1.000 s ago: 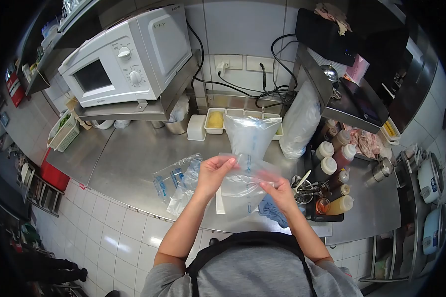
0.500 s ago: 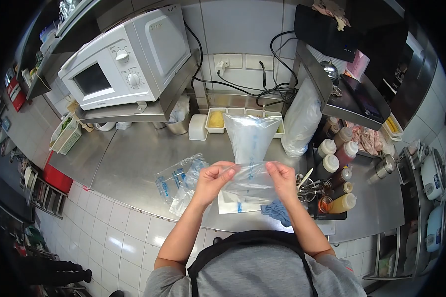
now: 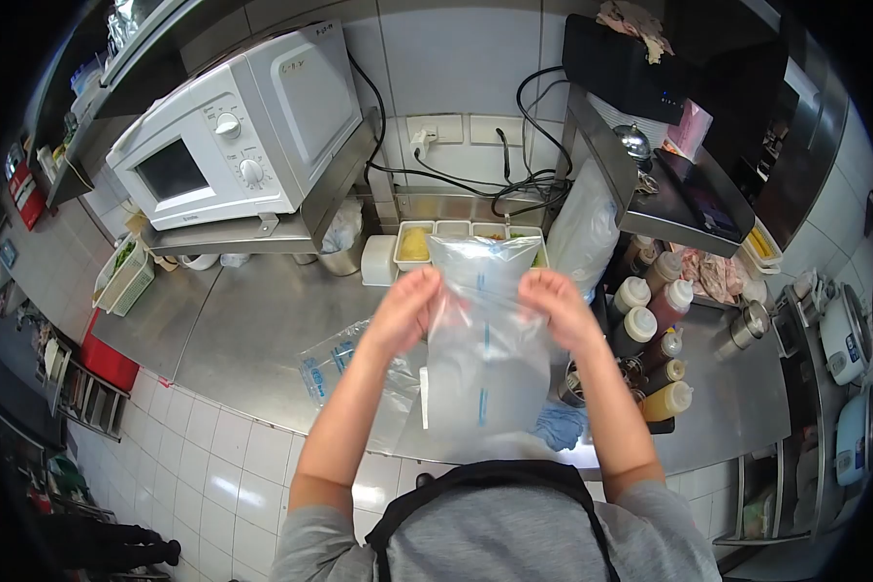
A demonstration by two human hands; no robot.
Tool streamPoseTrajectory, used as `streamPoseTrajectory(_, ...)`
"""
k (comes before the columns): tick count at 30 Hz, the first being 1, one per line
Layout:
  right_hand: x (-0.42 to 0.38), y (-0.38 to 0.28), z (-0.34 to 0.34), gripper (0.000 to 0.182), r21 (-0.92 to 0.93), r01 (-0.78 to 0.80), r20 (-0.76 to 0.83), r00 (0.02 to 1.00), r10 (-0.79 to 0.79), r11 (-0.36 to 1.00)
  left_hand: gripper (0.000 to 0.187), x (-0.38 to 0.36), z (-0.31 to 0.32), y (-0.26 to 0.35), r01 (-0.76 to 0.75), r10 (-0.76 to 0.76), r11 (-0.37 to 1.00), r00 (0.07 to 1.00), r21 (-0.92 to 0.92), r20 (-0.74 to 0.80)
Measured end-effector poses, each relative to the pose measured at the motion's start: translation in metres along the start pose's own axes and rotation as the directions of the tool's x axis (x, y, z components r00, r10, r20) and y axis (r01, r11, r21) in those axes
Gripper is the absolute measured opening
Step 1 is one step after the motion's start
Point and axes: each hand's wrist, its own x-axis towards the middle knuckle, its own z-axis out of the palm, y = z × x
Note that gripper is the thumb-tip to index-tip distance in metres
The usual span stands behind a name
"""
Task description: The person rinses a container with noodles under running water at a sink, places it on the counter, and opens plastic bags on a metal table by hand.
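A: What kind of kitchen corner are we looking at?

B: A packed one lol. We've got a pale tiled wall, white square floor tiles and a dull, shiny-in-spots steel counter. A boxy white microwave sits up on a metal shelf, and black cables tangle below the wall sockets.

A: Any textures worth noting?

B: Plenty. We see round squeeze bottles crowded on the right, a crumpled blue cloth near them, and white tubs by the wall, one with something yellow inside. Wrinkly clear packaging with blue print lies on the left.

A: And the thing in the hands?

B: A see-through plastic bag, kinda milky, blue marks down its middle, hanging over the counter right in front of the person. The left hand pinches one side, the right hand the other, fingers curled in on both. The flared, glossy top behind? We can't tell if it's the same bag; the lower part's blurry.
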Motion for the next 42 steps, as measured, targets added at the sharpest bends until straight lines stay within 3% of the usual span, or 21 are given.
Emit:
streamPoseTrajectory(2, 0.029, -0.021, 0.001, 0.008, -0.148, 0.147, -0.087, 0.983, -0.161, 0.978, 0.014, 0.039, -0.013, 0.014, -0.057, 0.069, 0.982, 0.996, 0.178, -0.065)
streamPoseTrajectory(5, 0.057, -0.004, -0.006, 0.009, -0.189, -0.039, -0.274, 0.962, -0.015, 0.981, 0.01, 0.054, -0.033, -0.008, -0.086, 0.211, 0.853, 0.959, 0.515, -0.19)
streamPoseTrajectory(6, 0.068, 0.034, -0.012, 0.011, -0.22, 0.06, -0.359, 0.923, -0.138, 0.974, 0.01, 0.056, -0.048, -0.03, 0.042, 0.138, 0.845, 0.946, 0.533, -0.294)
streamPoseTrajectory(7, 0.072, 0.067, -0.023, 0.013, -0.259, -0.034, -0.425, 0.901, -0.082, 0.965, 0.009, 0.058, -0.063, -0.053, 0.171, 0.063, 0.831, 0.917, 0.53, -0.394)
streamPoseTrajectory(8, 0.063, 0.076, -0.021, 0.016, -0.236, -0.203, -0.485, 0.872, 0.066, 0.95, 0.01, 0.059, -0.084, -0.089, 0.401, -0.154, 0.829, 0.834, 0.389, -0.53)
streamPoseTrajectory(10, 0.054, 0.131, -0.029, 0.014, -0.241, -0.338, -0.558, 0.815, 0.155, 0.91, 0.01, 0.044, -0.096, -0.149, 0.327, -0.181, 0.926, 0.823, 0.188, -0.538)
streamPoseTrajectory(11, 0.048, 0.16, -0.033, 0.013, -0.353, -0.354, -0.601, 0.795, 0.08, 0.866, 0.01, 0.038, -0.104, -0.17, 0.307, -0.18, 0.938, 0.829, 0.162, -0.529)
streamPoseTrajectory(12, 0.058, 0.203, -0.042, 0.014, -0.623, -0.164, -0.565, 0.771, -0.295, 0.765, 0.012, 0.036, -0.097, -0.179, 0.254, -0.14, 0.959, 0.815, 0.129, -0.562)
streamPoseTrajectory(15, 0.059, 0.204, -0.038, 0.018, -0.644, -0.119, -0.557, 0.75, -0.357, 0.756, 0.019, 0.036, -0.055, -0.193, 0.145, 0.265, 0.885, 0.625, 0.443, -0.734)
streamPoseTrajectory(16, 0.06, 0.203, -0.035, 0.019, -0.633, -0.154, -0.579, 0.745, -0.332, 0.759, 0.024, 0.038, -0.057, -0.206, 0.11, 0.416, 0.812, 0.579, 0.573, -0.701)
streamPoseTrajectory(19, 0.046, 0.206, -0.03, 0.021, -0.643, -0.203, -0.576, 0.763, -0.293, 0.738, 0.027, 0.033, -0.058, -0.209, 0.246, 0.483, 0.651, 0.595, 0.718, -0.642)
streamPoseTrajectory(20, 0.042, 0.205, -0.032, 0.022, -0.68, -0.169, -0.53, 0.786, -0.319, 0.713, 0.027, 0.029, -0.061, -0.201, 0.28, 0.421, 0.617, 0.672, 0.736, -0.609)
streamPoseTrajectory(23, 0.014, 0.182, -0.04, 0.025, -0.786, -0.165, -0.399, 0.872, -0.285, 0.595, 0.026, 0.013, -0.084, -0.175, 0.229, 0.563, 0.336, 0.729, 0.914, -0.39)
streamPoseTrajectory(24, -0.003, 0.167, -0.039, 0.027, -0.832, -0.146, -0.331, 0.905, -0.267, 0.536, 0.031, 0.006, -0.105, -0.172, 0.23, 0.596, 0.283, 0.718, 0.931, -0.359)
streamPoseTrajectory(28, -0.094, 0.145, -0.03, 0.027, -0.97, -0.159, -0.209, 0.93, -0.301, 0.181, 0.042, -0.044, -0.157, -0.141, 0.654, 0.759, -0.023, 0.504, 0.756, -0.413)
streamPoseTrajectory(31, -0.127, 0.181, -0.05, 0.03, -0.991, -0.032, -0.062, 0.972, -0.225, 0.133, 0.037, -0.07, -0.177, -0.132, 0.638, 0.56, -0.021, 0.645, 0.769, -0.52)
streamPoseTrajectory(32, -0.126, 0.19, -0.055, 0.032, -0.99, -0.051, -0.081, 0.969, -0.233, 0.133, 0.029, -0.072, -0.177, -0.128, 0.556, 0.61, -0.027, 0.668, 0.831, -0.427)
streamPoseTrajectory(35, -0.105, 0.164, -0.025, 0.033, -0.961, -0.071, -0.152, 0.943, -0.297, 0.268, 0.024, -0.068, -0.167, -0.107, 0.184, 0.591, 0.249, 0.749, 0.951, -0.299)
streamPoseTrajectory(38, -0.081, 0.134, 0.012, 0.04, -0.85, 0.102, 0.006, 0.983, -0.184, 0.517, 0.02, -0.07, -0.12, -0.077, 0.087, 0.22, 0.804, 0.876, 0.589, -0.429)
streamPoseTrajectory(39, -0.072, 0.127, 0.023, 0.043, -0.756, 0.16, 0.087, 0.986, -0.145, 0.634, 0.019, -0.073, -0.101, -0.065, 0.035, 0.211, 0.848, 0.894, 0.529, -0.397)
streamPoseTrajectory(42, -0.052, 0.116, 0.054, 0.052, -0.34, 0.089, 0.092, 0.994, -0.062, 0.936, 0.019, -0.086, -0.057, -0.035, -0.078, 0.196, 0.929, 0.933, 0.362, -0.302)
